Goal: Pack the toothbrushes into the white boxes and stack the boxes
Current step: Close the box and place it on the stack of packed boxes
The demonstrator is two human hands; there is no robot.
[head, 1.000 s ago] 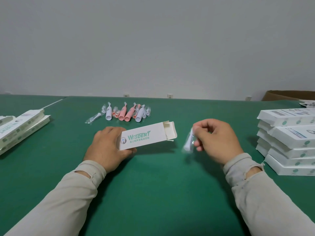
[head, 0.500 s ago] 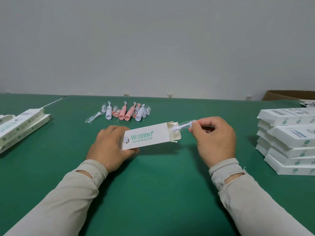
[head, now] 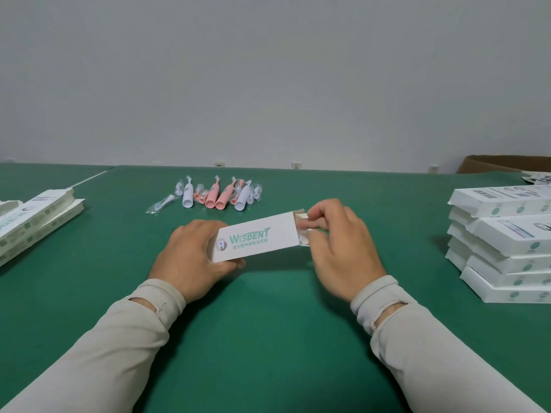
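Setting: green table (head: 268, 338) set against a plain pale wall; one cardboard carton (head: 507, 163) is seen at the far right edge.
Flat boxes, left edge: unfilled white boxes (head: 38, 217) are piled just beside the left arm's reach, judged to be kept there as the supply.
Loose toothbrushes, far centre: pink and white toothbrush parts (head: 219, 193), some in clear wrap, are laid in a short row beyond the hands, near enough to be taken one at a time.
Left hand (head: 190, 260): closed around the left end of the box, thumb under and fingers behind, so that the box is steadied while it is filled.
White box (head: 256, 238): held just above the table, printed face up, its right end open with the flaps (head: 299, 214) turned out.
Right hand (head: 340, 248): fingertips are pinched narrowly at the box mouth, on a wrapped piece of which only a pale end is seen; what exactly is gripped cannot be told.
Packed stack, right: filled boxes (head: 507, 242) are stacked in a loose pile, well apart from the hands, judged to be the finished lot.
Change from half a second ago: the wrapped brush head, then seen sticking out of the opening, is now pushed almost wholly inside, and the right hand has been brought up against the box end.
Step in hand: insertion judged nearly done; flaps not yet closed.
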